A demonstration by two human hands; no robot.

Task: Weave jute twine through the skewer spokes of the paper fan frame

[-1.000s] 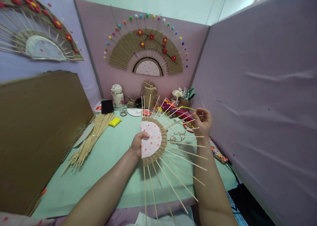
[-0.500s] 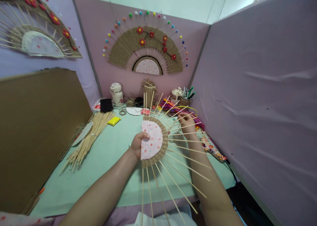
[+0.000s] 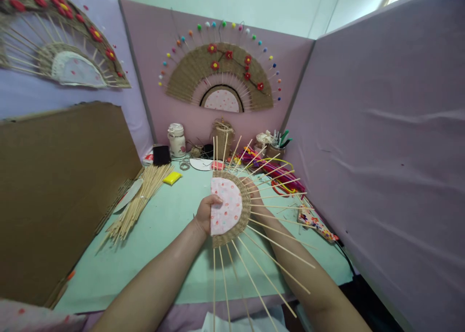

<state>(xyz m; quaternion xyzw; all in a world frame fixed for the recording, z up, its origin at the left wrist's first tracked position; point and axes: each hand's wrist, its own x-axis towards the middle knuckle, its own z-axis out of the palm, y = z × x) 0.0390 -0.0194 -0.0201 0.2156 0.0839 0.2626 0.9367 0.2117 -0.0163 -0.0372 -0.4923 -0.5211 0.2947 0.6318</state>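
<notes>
A half-round fan frame (image 3: 246, 203) is held up in front of me, its straight edge to the left. Pale cloth with red spots (image 3: 227, 211) covers its middle, and woven twine borders the curve. Thin sticks (image 3: 279, 207) spread from the twine to the right, up and down. My left hand (image 3: 207, 213) grips the straight edge, thumb on the cloth. Behind the sticks and the woven border is my right hand (image 3: 253, 194); its fingers are mostly hidden, so whether it holds anything does not show.
A bundle of sticks (image 3: 141, 201) and a yellow packet (image 3: 172, 178) lie left on the green tabletop (image 3: 174, 264). Pipe cleaners (image 3: 272, 169), a twine-wrapped pot (image 3: 223, 138) and a white jar (image 3: 177, 140) are behind. Cardboard (image 3: 65, 191) stands left; a flowered glue gun (image 3: 314, 223) lies right.
My right hand has moved left, from among the sticks to behind the woven border. My left hand keeps its hold on the fan frame. The view has shifted slightly.
</notes>
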